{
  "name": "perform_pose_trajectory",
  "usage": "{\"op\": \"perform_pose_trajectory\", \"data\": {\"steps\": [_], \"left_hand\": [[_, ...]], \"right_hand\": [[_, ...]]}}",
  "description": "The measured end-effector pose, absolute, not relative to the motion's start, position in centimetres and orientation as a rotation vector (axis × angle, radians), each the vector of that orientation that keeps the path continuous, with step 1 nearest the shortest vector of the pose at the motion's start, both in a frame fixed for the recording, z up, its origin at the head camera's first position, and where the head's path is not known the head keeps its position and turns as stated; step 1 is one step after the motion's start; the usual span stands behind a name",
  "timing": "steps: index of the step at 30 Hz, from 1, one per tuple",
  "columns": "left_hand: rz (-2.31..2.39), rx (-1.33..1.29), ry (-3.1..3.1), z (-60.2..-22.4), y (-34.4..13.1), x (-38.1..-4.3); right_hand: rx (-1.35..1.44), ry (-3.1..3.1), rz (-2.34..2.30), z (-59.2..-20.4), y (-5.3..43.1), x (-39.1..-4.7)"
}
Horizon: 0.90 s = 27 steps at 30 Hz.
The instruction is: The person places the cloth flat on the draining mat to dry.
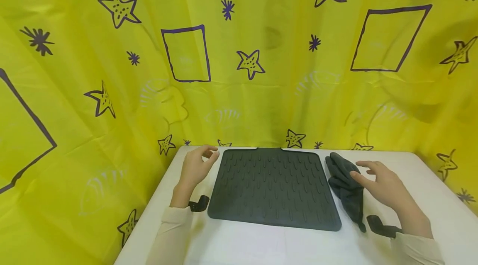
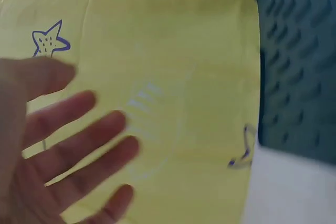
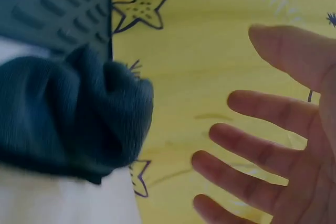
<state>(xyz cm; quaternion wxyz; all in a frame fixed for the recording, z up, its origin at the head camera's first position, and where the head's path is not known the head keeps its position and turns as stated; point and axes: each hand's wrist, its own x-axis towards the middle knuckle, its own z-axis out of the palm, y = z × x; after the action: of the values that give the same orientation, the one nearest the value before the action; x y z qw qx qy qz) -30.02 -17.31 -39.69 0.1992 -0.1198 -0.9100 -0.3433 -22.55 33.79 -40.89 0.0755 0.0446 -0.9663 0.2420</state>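
A dark grey ribbed rubber mat point(image 1: 274, 188) lies flat in the middle of the white table point(image 1: 261, 248). A crumpled dark grey cloth point(image 1: 345, 184) lies just right of the mat. My right hand point(image 1: 381, 184) hovers beside the cloth with relaxed fingers point(image 3: 252, 150), holding nothing; its index fingertip is at the cloth's right edge. My left hand point(image 1: 196, 165) is off the mat's left far corner, its fingers point(image 2: 79, 145) spread and empty. The mat point(image 2: 299, 61) and the cloth point(image 3: 63, 119) also show in the wrist views.
A yellow curtain point(image 1: 239, 57) with purple stars and squares surrounds the table at the back and both sides. Black wrist straps point(image 1: 198, 203) sit on both forearms. Bare white table shows in front of the mat.
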Motion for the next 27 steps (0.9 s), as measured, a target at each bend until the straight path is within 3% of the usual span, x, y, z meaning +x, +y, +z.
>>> {"op": "perform_pose_trajectory", "data": {"steps": [8, 27], "left_hand": [[-1.195, -0.255, -2.296, -41.8, -15.0, -31.8], [-1.058, 0.003, -2.696, -46.8, -16.4, -32.7]], "right_hand": [[0.087, -2.792, 0.858, -42.4, 32.6, -24.3], [0.030, -2.977, 0.884, -46.6, 33.0, -27.1]]}}
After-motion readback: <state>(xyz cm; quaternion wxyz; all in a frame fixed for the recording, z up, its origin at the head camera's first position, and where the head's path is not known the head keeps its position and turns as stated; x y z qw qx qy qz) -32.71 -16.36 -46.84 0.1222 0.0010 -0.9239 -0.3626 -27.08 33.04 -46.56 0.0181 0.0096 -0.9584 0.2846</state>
